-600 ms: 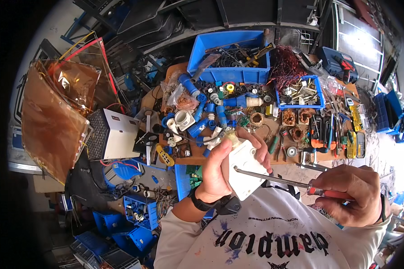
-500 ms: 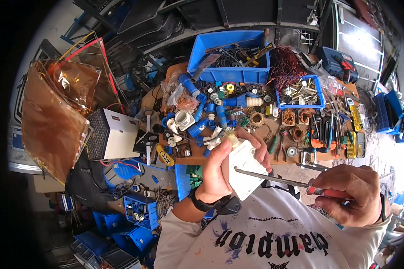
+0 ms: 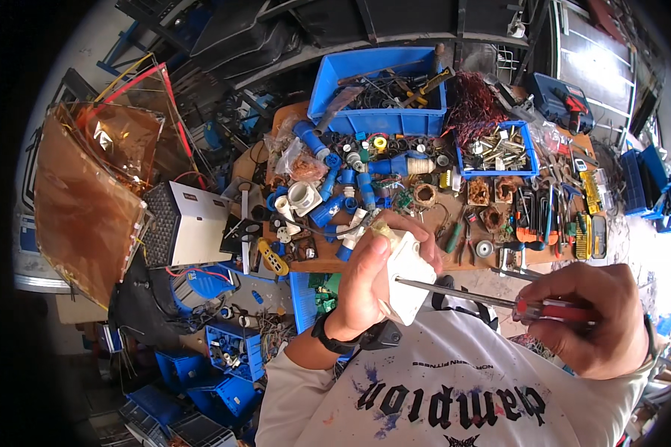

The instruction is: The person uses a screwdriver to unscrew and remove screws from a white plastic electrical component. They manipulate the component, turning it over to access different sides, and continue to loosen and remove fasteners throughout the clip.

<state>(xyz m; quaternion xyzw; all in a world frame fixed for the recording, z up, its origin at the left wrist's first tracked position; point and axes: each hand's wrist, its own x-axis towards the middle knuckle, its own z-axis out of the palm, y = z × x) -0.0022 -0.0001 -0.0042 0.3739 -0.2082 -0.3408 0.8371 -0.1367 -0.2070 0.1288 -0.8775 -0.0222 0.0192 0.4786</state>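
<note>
1. Tilted since the earlier frame, the white box (image 3: 408,259) shows less of its flat face; the screwdriver (image 3: 531,309) lies slightly more level, and the right hand (image 3: 600,320) sits a little farther right.
2. At the centre of the frame, the box is clamped between the thumb and fingers of the left hand (image 3: 361,287). Keeping that hold firm, with fingertips clear of the tip's path, looks wise.
3. The screwdriver's tip meets a hole near the box's left edge; what it seats on is too small to tell. Lining the shaft up with the hole should lessen slipping.
4. Right of centre, the right hand closes round the red handle; steady pressure along the shaft seems better than sideways levering.
5. Left of the box, a grey cable (image 3: 328,233) is best left slack, above the wooden bench (image 3: 317,265).
</note>
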